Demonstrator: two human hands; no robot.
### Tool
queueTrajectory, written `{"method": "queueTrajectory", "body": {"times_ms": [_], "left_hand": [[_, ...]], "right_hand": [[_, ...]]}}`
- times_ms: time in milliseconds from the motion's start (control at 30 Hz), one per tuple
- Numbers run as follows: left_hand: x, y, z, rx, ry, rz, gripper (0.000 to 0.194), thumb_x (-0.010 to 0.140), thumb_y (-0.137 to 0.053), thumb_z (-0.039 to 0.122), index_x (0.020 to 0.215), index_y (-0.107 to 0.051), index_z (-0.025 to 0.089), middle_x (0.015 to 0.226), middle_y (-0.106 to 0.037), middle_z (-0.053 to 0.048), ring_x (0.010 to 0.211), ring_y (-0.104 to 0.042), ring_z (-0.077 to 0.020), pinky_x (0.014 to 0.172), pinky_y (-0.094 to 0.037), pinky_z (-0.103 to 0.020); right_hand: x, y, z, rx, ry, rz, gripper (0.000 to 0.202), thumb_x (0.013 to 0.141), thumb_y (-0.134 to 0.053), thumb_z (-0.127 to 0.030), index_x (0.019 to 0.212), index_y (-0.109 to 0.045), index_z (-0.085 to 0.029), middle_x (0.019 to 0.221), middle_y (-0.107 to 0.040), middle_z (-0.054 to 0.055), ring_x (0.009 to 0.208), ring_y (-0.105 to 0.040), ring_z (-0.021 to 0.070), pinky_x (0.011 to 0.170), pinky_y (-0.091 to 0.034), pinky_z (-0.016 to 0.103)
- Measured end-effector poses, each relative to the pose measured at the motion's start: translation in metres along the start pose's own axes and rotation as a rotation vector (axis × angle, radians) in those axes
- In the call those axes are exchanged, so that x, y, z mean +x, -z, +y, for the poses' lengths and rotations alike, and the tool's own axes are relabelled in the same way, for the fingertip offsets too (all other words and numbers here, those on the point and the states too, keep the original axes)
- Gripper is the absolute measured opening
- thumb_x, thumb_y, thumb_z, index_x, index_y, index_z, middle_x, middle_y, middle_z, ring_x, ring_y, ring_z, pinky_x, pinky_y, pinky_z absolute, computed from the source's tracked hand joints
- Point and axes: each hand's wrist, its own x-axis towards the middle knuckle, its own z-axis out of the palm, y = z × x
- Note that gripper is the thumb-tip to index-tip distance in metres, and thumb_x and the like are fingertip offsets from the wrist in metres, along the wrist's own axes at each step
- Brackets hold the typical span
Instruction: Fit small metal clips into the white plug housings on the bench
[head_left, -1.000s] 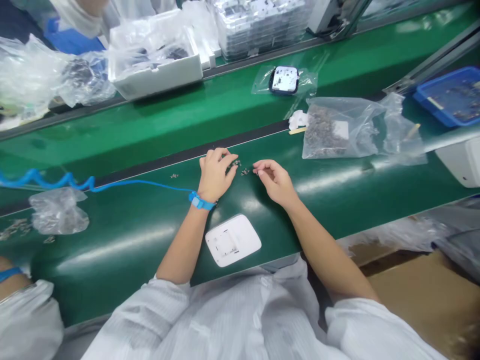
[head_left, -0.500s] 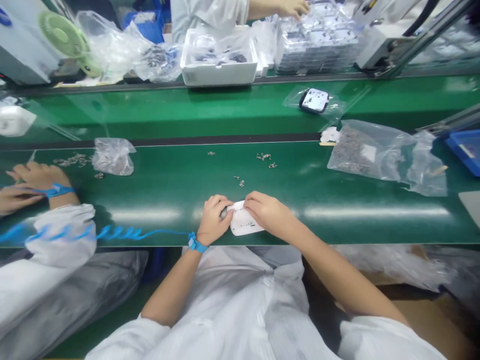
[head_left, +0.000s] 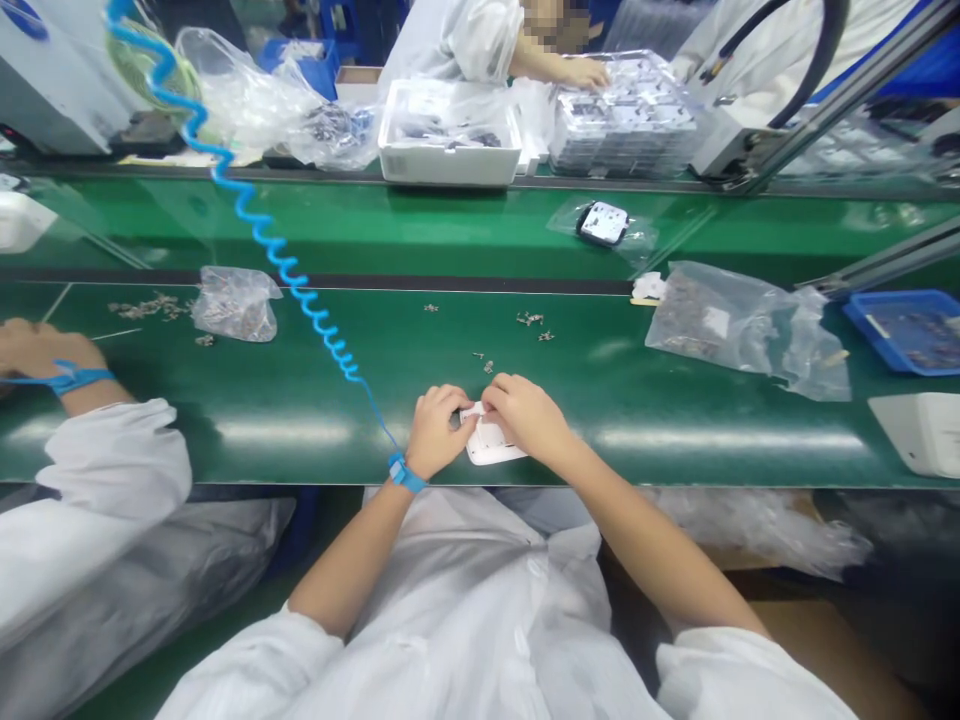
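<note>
A white plastic housing [head_left: 493,442] with rounded corners lies on the green work surface near its front edge. My left hand [head_left: 441,432] grips its left side, thumb over the rim, and wears a blue wrist strap [head_left: 406,473]. Over the upper edge bends my right hand [head_left: 529,415], its fingers pinched together on the housing; whatever tiny part may be between them is hidden. Small metal pieces [head_left: 488,367] lie just beyond my fingers, and more little metal pieces [head_left: 529,319] are scattered farther back.
A coiled blue cord [head_left: 300,290] runs from my strap to the upper left. Bags of small parts lie left [head_left: 236,303] and right [head_left: 705,312], near a blue tray [head_left: 911,330]. A co-worker's hand [head_left: 49,355] is at far left; another person's hand [head_left: 585,73] is across the bench.
The coiled cord has swung from lying leftward to rising toward the upper left. My hands stay at the housing with slight finger shifts. The co-worker's hands at left have moved further left.
</note>
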Motion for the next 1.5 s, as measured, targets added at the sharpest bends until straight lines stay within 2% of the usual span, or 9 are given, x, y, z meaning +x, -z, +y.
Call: {"method": "queueTrajectory", "body": {"times_ms": [67, 133, 233, 367, 600, 800, 933, 1100, 1500], "left_hand": [[0.002, -0.001, 0.002, 0.013, 0.026, 0.002, 0.005, 0.085, -0.067, 0.024, 0.087, -0.063, 0.022, 0.103, -0.069, -0.001, 0.099, -0.058, -0.0198, 0.085, -0.04, -0.035], [0.003, -0.003, 0.003, 0.02, 0.05, 0.002, 0.007, 0.084, -0.069, 0.025, 0.085, -0.063, 0.022, 0.101, -0.069, 0.0, 0.098, -0.058, -0.0196, 0.084, -0.039, -0.035], [0.003, -0.003, 0.004, 0.019, 0.059, 0.001, 0.007, 0.084, -0.069, 0.025, 0.084, -0.063, 0.022, 0.097, -0.068, 0.0, 0.097, -0.058, -0.0193, 0.083, -0.038, -0.034], [0.004, -0.002, 0.007, 0.03, 0.066, 0.004, 0.009, 0.08, -0.071, 0.022, 0.083, -0.062, 0.022, 0.092, -0.065, 0.001, 0.094, -0.058, -0.0187, 0.08, -0.036, -0.034], [0.005, -0.006, 0.009, 0.065, 0.053, 0.008, 0.01, 0.079, -0.069, 0.02, 0.079, -0.059, 0.02, 0.085, -0.058, 0.0, 0.085, -0.057, -0.018, 0.078, -0.037, -0.033], [0.004, -0.012, 0.006, 0.075, 0.003, 0.045, 0.012, 0.078, -0.067, 0.019, 0.075, -0.056, 0.02, 0.079, -0.052, 0.001, 0.08, -0.054, -0.0171, 0.077, -0.038, -0.032], [0.004, -0.012, 0.005, 0.053, 0.012, 0.051, 0.012, 0.077, -0.067, 0.019, 0.075, -0.055, 0.02, 0.079, -0.051, 0.001, 0.079, -0.054, -0.0166, 0.076, -0.038, -0.032], [0.006, -0.013, 0.007, 0.045, 0.024, 0.046, 0.014, 0.077, -0.067, 0.02, 0.073, -0.054, 0.02, 0.079, -0.05, 0.001, 0.078, -0.054, -0.0162, 0.076, -0.039, -0.031], [0.001, -0.015, 0.007, 0.112, 0.008, 0.06, 0.007, 0.078, -0.064, 0.02, 0.082, -0.058, 0.02, 0.086, -0.056, -0.001, 0.087, -0.056, -0.0185, 0.082, -0.039, -0.034]], "right_hand": [[0.001, 0.001, 0.003, 0.061, -0.016, -0.007, 0.005, 0.089, -0.069, -0.019, 0.093, -0.066, -0.018, 0.095, -0.066, 0.007, 0.085, -0.057, 0.0205, 0.07, -0.038, 0.03], [-0.004, -0.001, 0.008, 0.137, 0.043, 0.036, 0.009, 0.089, -0.068, -0.015, 0.097, -0.065, -0.017, 0.095, -0.068, 0.006, 0.086, -0.058, 0.0201, 0.072, -0.039, 0.03], [-0.018, -0.012, 0.013, 0.212, 0.152, 0.178, 0.009, 0.095, -0.057, -0.014, 0.098, -0.065, -0.016, 0.091, -0.07, 0.006, 0.086, -0.058, 0.0201, 0.077, -0.042, 0.031], [-0.031, -0.025, 0.012, 0.186, 0.169, 0.319, 0.021, 0.098, -0.049, -0.015, 0.088, -0.067, -0.017, 0.079, -0.069, 0.006, 0.084, -0.057, 0.0205, 0.078, -0.042, 0.032], [-0.03, -0.027, 0.009, 0.11, 0.193, 0.364, 0.029, 0.096, -0.047, -0.009, 0.075, -0.064, -0.018, 0.069, -0.063, 0.004, 0.076, -0.053, 0.019, 0.072, -0.039, 0.031], [-0.028, -0.03, 0.011, 0.311, 0.078, 0.418, 0.017, 0.092, -0.052, -0.01, 0.086, -0.065, -0.019, 0.079, -0.068, 0.005, 0.083, -0.057, 0.0203, 0.075, -0.043, 0.03], [-0.022, -0.021, 0.01, 0.408, -0.036, 0.359, 0.015, 0.082, -0.061, -0.008, 0.091, -0.063, -0.019, 0.085, -0.069, 0.004, 0.083, -0.058, 0.0198, 0.074, -0.043, 0.029], [-0.014, -0.009, 0.009, 0.427, -0.128, 0.216, 0.019, 0.074, -0.061, -0.005, 0.085, -0.06, -0.021, 0.078, -0.068, 0.001, 0.08, -0.056, 0.0196, 0.07, -0.039, 0.028], [-0.016, -0.012, 0.009, 0.402, -0.057, 0.204, 0.023, 0.074, -0.056, -0.003, 0.092, -0.059, -0.018, 0.084, -0.064, 0.003, 0.084, -0.051, 0.0201, 0.075, -0.038, 0.029]]}}
